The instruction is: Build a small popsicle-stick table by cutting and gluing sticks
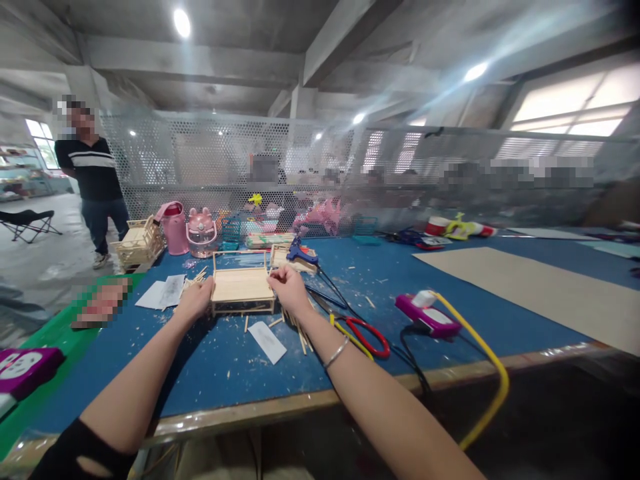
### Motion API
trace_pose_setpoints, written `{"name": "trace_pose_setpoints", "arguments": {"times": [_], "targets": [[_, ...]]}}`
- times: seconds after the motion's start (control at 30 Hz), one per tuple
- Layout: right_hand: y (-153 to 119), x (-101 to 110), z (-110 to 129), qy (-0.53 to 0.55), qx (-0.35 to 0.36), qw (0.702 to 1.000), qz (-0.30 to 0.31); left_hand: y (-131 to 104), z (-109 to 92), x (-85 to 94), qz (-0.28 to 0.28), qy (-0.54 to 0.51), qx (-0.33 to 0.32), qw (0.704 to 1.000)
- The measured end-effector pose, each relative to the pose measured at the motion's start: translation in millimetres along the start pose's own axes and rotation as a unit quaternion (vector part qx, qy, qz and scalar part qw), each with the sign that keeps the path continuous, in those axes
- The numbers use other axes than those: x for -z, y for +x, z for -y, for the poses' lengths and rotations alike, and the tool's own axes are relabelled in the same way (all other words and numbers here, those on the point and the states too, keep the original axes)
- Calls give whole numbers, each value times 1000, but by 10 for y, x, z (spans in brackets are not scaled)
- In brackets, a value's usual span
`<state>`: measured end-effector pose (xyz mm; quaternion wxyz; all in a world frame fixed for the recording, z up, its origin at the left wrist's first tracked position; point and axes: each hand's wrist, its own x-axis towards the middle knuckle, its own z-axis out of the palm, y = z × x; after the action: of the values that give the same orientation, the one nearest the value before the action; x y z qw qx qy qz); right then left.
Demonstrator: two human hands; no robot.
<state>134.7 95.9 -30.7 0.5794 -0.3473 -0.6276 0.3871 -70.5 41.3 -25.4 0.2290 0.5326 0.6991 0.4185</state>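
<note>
A small wooden stick frame (240,285), shaped like a miniature bed or bench with a flat panel, is held upright above the blue tabletop. My left hand (196,299) grips its left end, fingers closed around the edge. At its right end my right hand (290,288) is closed in a pinch against the corner post; whether a small stick is also between those fingers I cannot make out. Loose thin sticks (301,337) lie under my right wrist. Just behind that hand, a blue glue gun (301,252) rests on another small wooden piece (279,257).
Red-handled scissors (370,338), yellow-handled pliers (350,339) and a purple power strip (427,317) with cords lie to the right. White papers (267,342) are on the table (210,380). Pink bottles (175,229) and a stick model (137,243) stand at the back left. A person (95,173) stands beyond.
</note>
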Motion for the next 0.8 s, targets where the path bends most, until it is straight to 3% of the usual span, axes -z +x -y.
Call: {"name": "trace_pose_setpoints", "arguments": {"times": [0.07, 0.1, 0.13, 0.2, 0.27, 0.4, 0.5, 0.6, 0.7, 0.8], "targets": [[-38, -23, 65, -39, 38, 999, -6, -85, -72, 51, -86, 13, -14, 996], [-66, -42, 104, -43, 53, 998, 2, -140, -112, 57, -144, 19, -52, 988], [-98, -64, 145, -38, 63, 997, 17, -199, -151, 46, -165, 12, -101, 981], [-170, -114, 220, -18, 71, 995, 62, -310, -217, -27, -140, -25, -195, 970], [-243, -164, 276, -12, 67, 992, 109, -391, -257, -140, -90, -40, -228, 969], [-343, -227, 309, -73, 79, 982, 154, -445, -282, -317, -20, -104, -227, 968], [-332, -212, 296, -96, 94, 978, 160, -421, -288, -289, -12, -112, -225, 968], [-230, -106, 274, -67, 85, 987, 117, -342, -261, -104, -57, -132, -171, 975], [-88, 61, 237, -71, 78, 993, 42, -231, -168, 149, -36, -156, -89, 983], [11, 193, 192, -104, 68, 992, 18, -153, -56, 325, -2, -172, -48, 984]]}}
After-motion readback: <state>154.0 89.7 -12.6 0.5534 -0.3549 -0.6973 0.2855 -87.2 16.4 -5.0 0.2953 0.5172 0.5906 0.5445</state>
